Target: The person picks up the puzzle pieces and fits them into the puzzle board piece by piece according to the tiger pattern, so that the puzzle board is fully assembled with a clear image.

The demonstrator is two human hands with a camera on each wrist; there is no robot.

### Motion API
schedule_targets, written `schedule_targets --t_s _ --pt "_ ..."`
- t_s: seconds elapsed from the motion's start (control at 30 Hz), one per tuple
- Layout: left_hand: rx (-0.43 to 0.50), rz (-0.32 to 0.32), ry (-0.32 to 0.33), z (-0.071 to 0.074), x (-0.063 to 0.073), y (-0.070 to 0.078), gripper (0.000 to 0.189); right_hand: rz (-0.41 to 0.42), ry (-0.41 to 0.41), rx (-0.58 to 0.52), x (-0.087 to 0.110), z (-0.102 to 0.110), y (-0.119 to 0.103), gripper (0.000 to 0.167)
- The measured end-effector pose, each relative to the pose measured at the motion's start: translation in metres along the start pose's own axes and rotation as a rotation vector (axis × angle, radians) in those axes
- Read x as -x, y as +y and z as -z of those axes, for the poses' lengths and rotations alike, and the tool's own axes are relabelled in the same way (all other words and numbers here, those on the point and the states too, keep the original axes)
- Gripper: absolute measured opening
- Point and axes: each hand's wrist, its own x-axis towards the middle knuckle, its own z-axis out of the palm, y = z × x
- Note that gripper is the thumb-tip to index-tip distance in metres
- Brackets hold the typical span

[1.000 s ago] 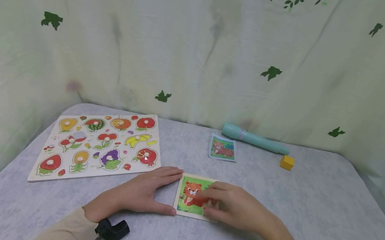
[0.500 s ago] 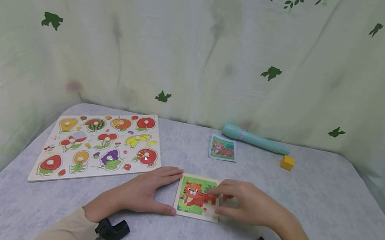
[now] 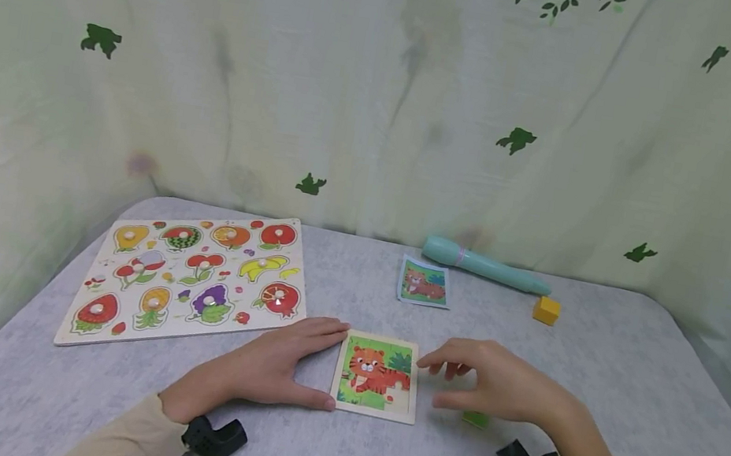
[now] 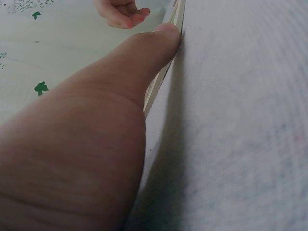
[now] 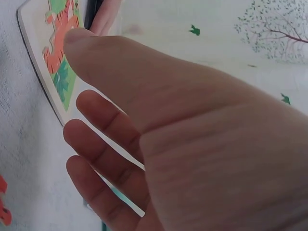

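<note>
A small square tiger jigsaw puzzle (image 3: 375, 373) lies in its pale wooden tray; bare wood shows at its lower right corner. My left hand (image 3: 276, 361) rests at the tray's left side, index fingertip at the upper corner and thumb at the lower one. To the right of the tray, my right hand (image 3: 492, 380) hovers with loosely bent fingers and nothing between them. Below that hand a green puzzle piece (image 3: 476, 418) lies on the table, partly hidden. An orange-red piece (image 5: 4, 202) shows at the edge of the right wrist view.
A fruit peg puzzle board (image 3: 186, 275) lies at the left, close to the left hand. Farther back are a tiger picture card (image 3: 424, 283), a teal baton-like object (image 3: 485, 265) and a yellow cube (image 3: 546, 311). A fabric curtain (image 3: 385, 103) hangs behind the table.
My right hand has moved right, off the tiger puzzle, uncovering its right side and bare corner. The green piece has come into view under it. My left hand has stayed in place.
</note>
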Motion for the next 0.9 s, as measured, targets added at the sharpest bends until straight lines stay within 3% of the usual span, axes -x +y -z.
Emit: schedule_targets --t_s 0.33,0.9 --pt "0.003 0.010 -0.006 0.000 0.000 0.001 0.098 -0.047 -0.018 -0.071 0.007 0.007 0.015 0.042" --pt "0.013 0.013 -0.006 0.000 0.000 0.001 0.098 -0.165 -0.066 -0.103 0.014 0.015 0.033 0.037"
